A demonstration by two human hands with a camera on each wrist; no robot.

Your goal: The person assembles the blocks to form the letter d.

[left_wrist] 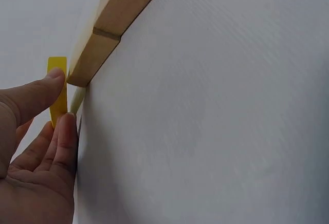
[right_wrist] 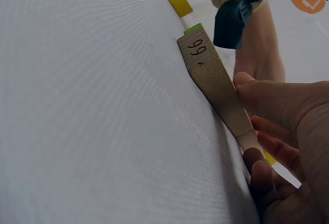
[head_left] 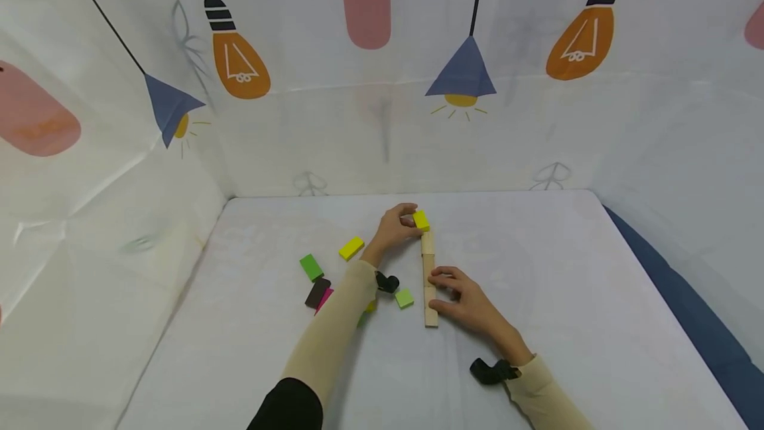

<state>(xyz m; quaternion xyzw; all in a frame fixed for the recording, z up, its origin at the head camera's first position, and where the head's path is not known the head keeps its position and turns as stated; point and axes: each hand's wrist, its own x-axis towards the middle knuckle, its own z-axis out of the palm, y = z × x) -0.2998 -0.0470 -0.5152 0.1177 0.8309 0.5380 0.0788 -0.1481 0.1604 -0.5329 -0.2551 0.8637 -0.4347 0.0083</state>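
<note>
Fingers of the left hand [head_left: 394,227] pinched a yellow block [head_left: 421,220]; I had it at the far end of the forward-running wooden-block row [head_left: 428,264], the right hand [head_left: 469,302], loosely spread, seemingly touching its right side.

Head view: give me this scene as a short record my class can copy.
Wooden row: three blocks, end to end
Left grip: pinches yellow block at row's far end
Right grip: touches wooden row
Left of row: green block, brown block, pink block, light green block, another yellow block; others partly behind sleeve
Surface: white tabletop
</note>
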